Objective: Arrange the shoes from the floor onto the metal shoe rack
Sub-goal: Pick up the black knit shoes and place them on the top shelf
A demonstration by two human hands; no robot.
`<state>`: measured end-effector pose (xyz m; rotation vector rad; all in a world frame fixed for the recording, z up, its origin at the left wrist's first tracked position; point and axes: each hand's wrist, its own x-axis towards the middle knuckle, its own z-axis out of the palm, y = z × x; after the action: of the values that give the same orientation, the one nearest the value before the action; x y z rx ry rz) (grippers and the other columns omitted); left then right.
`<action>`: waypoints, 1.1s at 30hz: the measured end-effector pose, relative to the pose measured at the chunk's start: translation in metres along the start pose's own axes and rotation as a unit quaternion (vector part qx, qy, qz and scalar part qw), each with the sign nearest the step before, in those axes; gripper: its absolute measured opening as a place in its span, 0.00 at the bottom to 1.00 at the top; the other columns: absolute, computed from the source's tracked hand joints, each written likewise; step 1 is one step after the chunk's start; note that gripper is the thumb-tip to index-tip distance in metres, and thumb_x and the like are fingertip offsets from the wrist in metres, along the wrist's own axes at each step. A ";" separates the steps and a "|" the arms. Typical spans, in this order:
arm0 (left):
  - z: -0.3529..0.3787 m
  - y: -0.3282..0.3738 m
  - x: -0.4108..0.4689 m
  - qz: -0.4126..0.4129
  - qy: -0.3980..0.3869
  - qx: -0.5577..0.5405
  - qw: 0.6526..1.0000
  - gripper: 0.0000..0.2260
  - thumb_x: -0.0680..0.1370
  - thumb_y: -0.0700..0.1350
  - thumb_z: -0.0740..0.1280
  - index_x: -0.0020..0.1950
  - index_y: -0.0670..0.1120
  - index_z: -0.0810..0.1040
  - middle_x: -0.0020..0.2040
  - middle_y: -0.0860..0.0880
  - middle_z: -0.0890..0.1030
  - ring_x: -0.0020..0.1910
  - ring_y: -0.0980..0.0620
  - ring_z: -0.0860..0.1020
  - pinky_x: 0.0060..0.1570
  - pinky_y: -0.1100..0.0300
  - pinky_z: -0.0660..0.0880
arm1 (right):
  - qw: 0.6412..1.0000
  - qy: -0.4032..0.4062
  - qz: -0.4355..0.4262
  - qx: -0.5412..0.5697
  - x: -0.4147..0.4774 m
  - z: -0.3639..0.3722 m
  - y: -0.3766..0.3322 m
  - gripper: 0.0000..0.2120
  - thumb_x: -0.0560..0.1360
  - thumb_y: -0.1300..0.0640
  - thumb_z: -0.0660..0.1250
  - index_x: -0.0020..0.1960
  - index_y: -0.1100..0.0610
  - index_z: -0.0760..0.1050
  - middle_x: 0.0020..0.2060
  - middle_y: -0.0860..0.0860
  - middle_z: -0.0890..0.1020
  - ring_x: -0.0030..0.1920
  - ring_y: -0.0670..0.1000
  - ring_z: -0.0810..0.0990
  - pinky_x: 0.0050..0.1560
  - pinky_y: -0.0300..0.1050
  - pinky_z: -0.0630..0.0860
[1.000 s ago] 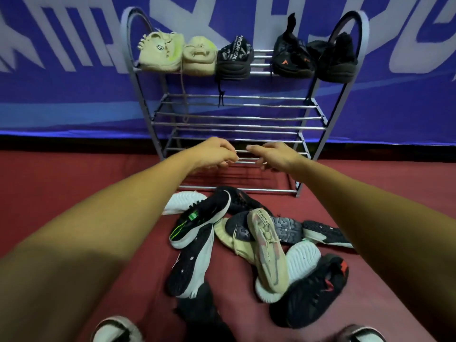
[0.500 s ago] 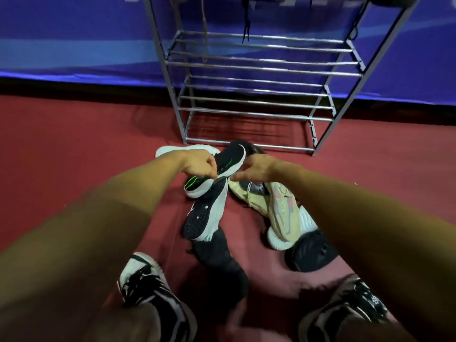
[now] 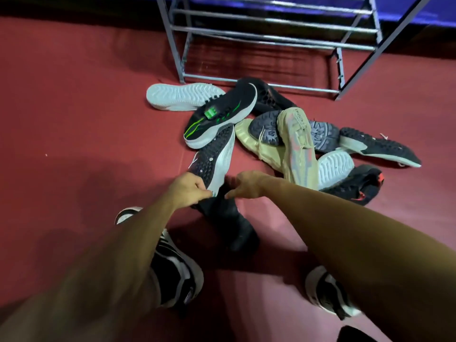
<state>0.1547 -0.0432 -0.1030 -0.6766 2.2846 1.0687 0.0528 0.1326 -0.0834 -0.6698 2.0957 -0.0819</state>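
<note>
A pile of shoes lies on the red floor in front of the metal shoe rack [image 3: 271, 21], of which only the lower bars show. Nearest me lies a black high-top shoe [image 3: 232, 220]. My left hand [image 3: 190, 191] and my right hand [image 3: 244, 185] both curl their fingers on its upper end, close together. Just beyond them lies a black shoe with a white studded sole [image 3: 214, 156], then a black shoe with green stripes [image 3: 222, 117] and a beige shoe [image 3: 296, 149].
A white sole [image 3: 182, 96] faces up at the pile's left, close to the rack's leg. More black shoes [image 3: 355, 186] lie at the right. My own feet in black and white sneakers [image 3: 172, 265] stand close to the high-top. A blue banner runs behind the rack.
My view has tipped down, so the rack's top shelf with its shoes has left the frame. Both hands have come back from the rack, over the pile, to the black high-top near my feet.
</note>
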 end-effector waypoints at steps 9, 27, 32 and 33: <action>0.013 -0.019 -0.002 -0.050 0.032 0.058 0.997 0.24 0.71 0.54 0.76 0.24 0.42 0.71 0.20 0.52 0.68 0.23 0.52 0.69 0.30 0.60 0.66 | 0.998 0.013 -0.003 0.054 0.016 0.030 0.003 0.29 0.75 0.44 0.71 0.71 0.55 0.69 0.64 0.55 0.78 0.63 0.58 0.75 0.53 0.45 0.69; 0.057 0.039 -0.028 -0.029 0.012 -0.120 0.992 0.21 0.66 0.58 0.77 0.29 0.47 0.70 0.25 0.52 0.61 0.26 0.52 0.61 0.31 0.55 0.56 | 0.985 0.083 0.040 0.146 -0.034 0.011 0.042 0.21 0.72 0.46 0.75 0.57 0.56 0.73 0.47 0.50 0.77 0.49 0.52 0.74 0.45 0.41 0.67; 0.064 0.062 -0.035 -0.025 0.004 -0.186 0.982 0.29 0.56 0.64 0.74 0.41 0.39 0.83 0.35 0.49 0.76 0.37 0.52 0.74 0.43 0.52 0.76 | 0.987 0.100 0.034 0.125 -0.054 -0.006 0.056 0.18 0.73 0.45 0.75 0.51 0.56 0.73 0.45 0.52 0.79 0.50 0.55 0.77 0.43 0.44 0.71; 0.062 0.068 -0.038 -0.025 0.005 -0.214 0.976 0.29 0.57 0.62 0.75 0.44 0.39 0.84 0.39 0.49 0.78 0.40 0.52 0.75 0.47 0.52 0.76 | 0.985 0.103 0.034 0.135 -0.059 -0.010 0.058 0.16 0.73 0.47 0.75 0.48 0.55 0.72 0.41 0.50 0.77 0.46 0.53 0.77 0.39 0.43 0.70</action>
<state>0.1548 0.0532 -0.0763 -0.9003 2.0442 1.5546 0.0467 0.2092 -0.0507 -0.4410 2.2477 -0.4057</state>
